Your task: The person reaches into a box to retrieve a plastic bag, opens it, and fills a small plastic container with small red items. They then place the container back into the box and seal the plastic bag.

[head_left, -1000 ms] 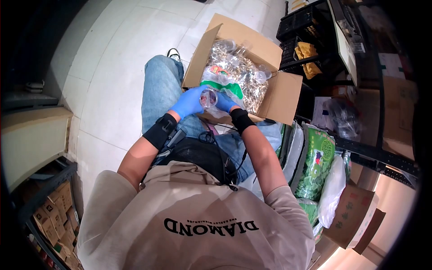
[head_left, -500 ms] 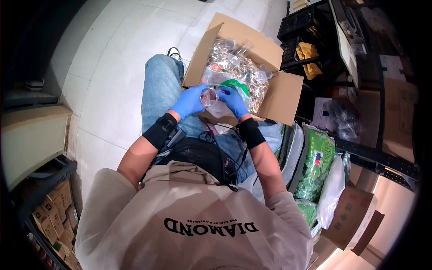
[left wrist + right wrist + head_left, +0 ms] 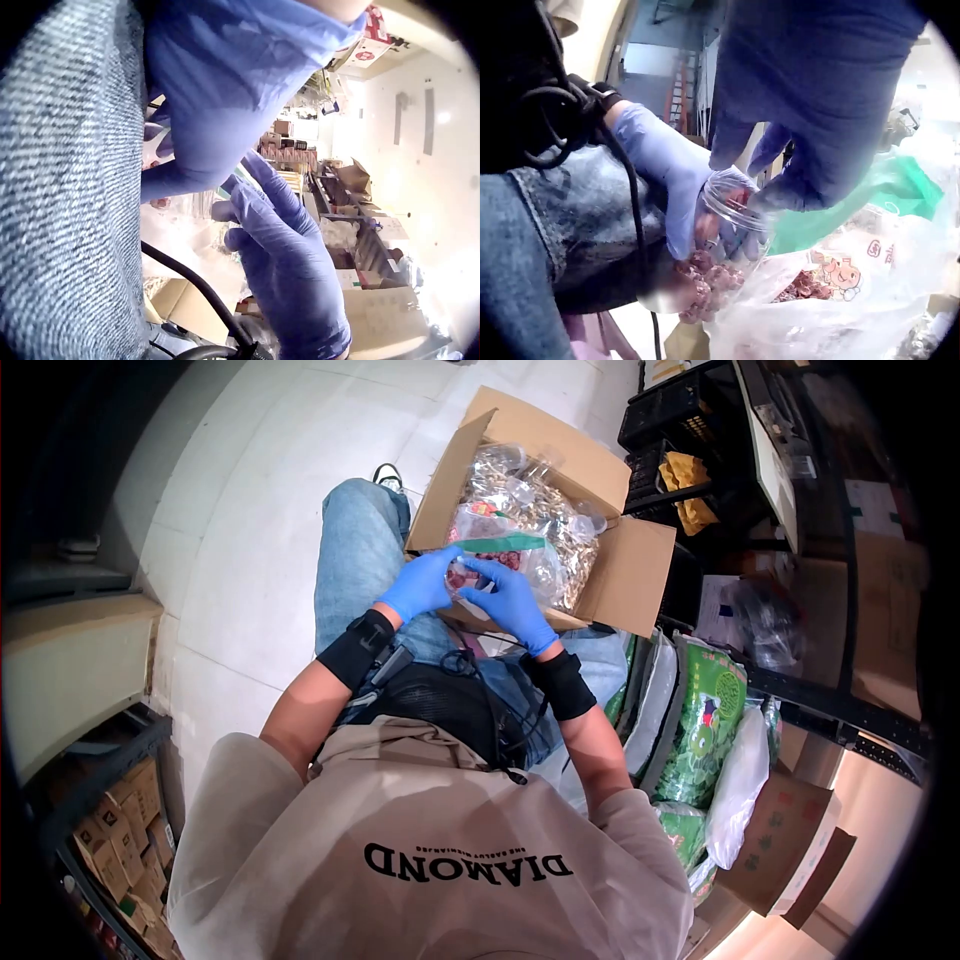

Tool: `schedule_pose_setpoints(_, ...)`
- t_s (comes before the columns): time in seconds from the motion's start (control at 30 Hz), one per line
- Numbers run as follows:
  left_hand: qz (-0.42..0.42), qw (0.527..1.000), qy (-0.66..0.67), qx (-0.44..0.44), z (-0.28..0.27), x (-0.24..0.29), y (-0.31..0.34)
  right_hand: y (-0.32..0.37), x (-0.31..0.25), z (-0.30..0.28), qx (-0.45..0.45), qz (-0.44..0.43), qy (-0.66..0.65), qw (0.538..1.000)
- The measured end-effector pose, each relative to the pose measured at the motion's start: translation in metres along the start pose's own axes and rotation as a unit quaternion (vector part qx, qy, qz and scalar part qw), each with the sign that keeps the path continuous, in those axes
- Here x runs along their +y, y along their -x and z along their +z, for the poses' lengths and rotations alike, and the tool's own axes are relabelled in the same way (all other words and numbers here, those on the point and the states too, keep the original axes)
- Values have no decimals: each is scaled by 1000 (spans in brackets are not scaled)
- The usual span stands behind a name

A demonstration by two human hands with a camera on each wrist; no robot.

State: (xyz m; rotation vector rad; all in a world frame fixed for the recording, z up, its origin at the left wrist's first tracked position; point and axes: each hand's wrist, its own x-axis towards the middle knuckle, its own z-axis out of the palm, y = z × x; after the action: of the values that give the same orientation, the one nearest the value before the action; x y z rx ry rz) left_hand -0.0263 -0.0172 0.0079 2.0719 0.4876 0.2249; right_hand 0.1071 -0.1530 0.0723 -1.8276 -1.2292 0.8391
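My blue-gloved left hand holds a clear plastic jar by its side, fingers wrapped round it. Reddish-brown, wrinkled dried pieces show through the jar wall. Over the jar's mouth is my right hand, also gloved in blue, its thumb and fingers spread apart with the tips right at the rim. A red piece shows just below those fingertips in the right wrist view. Beside the jar lies a clear plastic bag with a green band and a printed cartoon figure, more dark red pieces inside.
In front of me stands an open cardboard box, full of shiny clear packs and clear containers under the bag. Green printed sacks are at my right, near a dark shelf. A black cable hangs near my wrists.
My right hand has come back out of the bag and over the jar's mouth. The green-banded bag has flattened out, while the left hand with the jar has stayed almost still.
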Motion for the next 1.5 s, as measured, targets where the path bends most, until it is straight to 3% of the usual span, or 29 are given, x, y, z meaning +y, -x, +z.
schedule_pose_setpoints(0.1, -17, 1000, -5, -12, 0, 0, 2, 0, 5, -1, 7, -1, -4, 1000)
schedule_pose_setpoints(0.17, -15, 1000, -17, -10, -3, 4, 2, -2, 25, -3, 94, 19, -6, 995)
schedule_pose_setpoints(0.3, -19, 1000, -19, -11, -3, 6, 1, -5, 64, -11, 89, 26, -2, 996)
schedule_pose_setpoints(0.37, -11, 1000, -25, -13, -3, 6, 2, -11, 78, -13, 92, -24, 269, 959)
schedule_pose_setpoints(0.4, -13, 1000, -18, -17, -4, 8, 3, -15, 91, -11, 93, -23, 269, 958)
schedule_pose_setpoints(0.5, -22, 999, -15, -23, -6, 8, 3, -36, 148, 4, 30, 5, 266, 963)
schedule_pose_setpoints(0.57, -27, 999, -19, -25, -4, 5, 2, -52, 180, 18, -42, 54, 323, 944)
schedule_pose_setpoints(0.73, -40, 999, 6, -22, -8, 9, 4, -61, 164, 27, -41, 51, 412, 909)
schedule_pose_setpoints(0.8, -39, 999, 5, -20, -9, 10, 4, -61, 167, 29, -142, 130, 417, 888)
schedule_pose_setpoints(0.87, -45, 999, -4, -25, -8, 9, 3, -54, 171, 29, -151, 119, 444, 875)
schedule_pose_setpoints(0.93, -44, 999, -7, -25, -4, 8, 2, -46, 182, 33, -68, -5, 457, 887)
schedule_pose_setpoints(1.0, -43, 999, -14, -25, -1, 5, 0, -46, 184, 29, -90, 17, 455, 886)
schedule_pose_setpoints(1.07, -37, 999, -5, -17, 0, 0, 1, -45, 176, 26, -65, 64, 351, 932)
schedule_pose_setpoints(1.17, -28, 1000, -10, -6, -1, 0, 2, -39, 176, 25, -16, 29, 325, 945)
schedule_pose_setpoints(1.4, -35, 999, -28, -27, -6, 9, 1, -40, 183, 31, -8, 11, 350, 937)
schedule_pose_setpoints(1.5, -19, 1000, -3, -8, -3, 6, 2, -40, 174, 31, -45, 1, 383, 922)
